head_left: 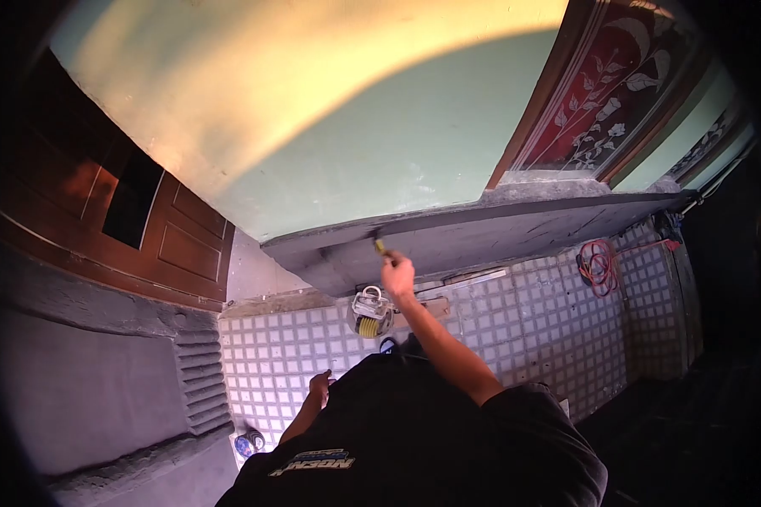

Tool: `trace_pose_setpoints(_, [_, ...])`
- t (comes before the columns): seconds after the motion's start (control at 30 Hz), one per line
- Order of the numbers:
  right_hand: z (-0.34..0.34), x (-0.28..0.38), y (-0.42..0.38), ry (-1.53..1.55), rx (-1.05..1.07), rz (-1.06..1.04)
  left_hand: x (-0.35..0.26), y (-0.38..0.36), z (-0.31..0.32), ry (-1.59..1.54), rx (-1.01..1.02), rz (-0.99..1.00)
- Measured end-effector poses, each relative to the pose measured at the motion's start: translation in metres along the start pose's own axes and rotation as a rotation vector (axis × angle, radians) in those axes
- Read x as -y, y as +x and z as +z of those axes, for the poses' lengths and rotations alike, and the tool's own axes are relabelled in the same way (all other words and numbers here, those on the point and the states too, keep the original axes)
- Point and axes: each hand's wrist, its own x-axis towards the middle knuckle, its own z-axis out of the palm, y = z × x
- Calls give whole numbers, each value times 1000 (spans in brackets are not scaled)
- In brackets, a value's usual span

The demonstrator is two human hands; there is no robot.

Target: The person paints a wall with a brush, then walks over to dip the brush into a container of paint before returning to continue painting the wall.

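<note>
My right hand point(397, 275) is closed around a small paintbrush point(380, 246) with a yellowish handle. The brush reaches up to the dark grey band point(448, 241) along the foot of the pale green wall point(397, 144). A darker wet-looking patch shows on the band by the brush tip. Low at my side hangs my left hand point(320, 386), its fingers loosely apart with nothing visible in them. On the tiled floor just below my right hand stands a whitish container point(370, 302) with a looped handle and a yellow ribbed part in front.
A coiled red cord point(598, 266) lies on the tiles point(516, 338) to the right. Small cans point(249, 442) stand at lower left. A brown wooden door point(186, 245) is at left, above a grey ledge point(101, 313). A flower-patterned window point(596, 101) is at upper right.
</note>
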Motion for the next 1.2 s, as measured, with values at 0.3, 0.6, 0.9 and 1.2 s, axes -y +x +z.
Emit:
trace_pose_setpoints(0.3, [-85,-27,72,58,98,71,3,3,4,47,-44,57])
trace_pose_setpoints(0.6, [-102,-13,72,110,-427,19,6,1,-6,38,85,96])
trace_pose_setpoints(0.9, [-22,23,-3,20,354,-115,-17,11,8,26,-17,31])
trace_pose_setpoints(1.2, [-113,-63,102,71,-276,30,31,27,-18,70,17,136])
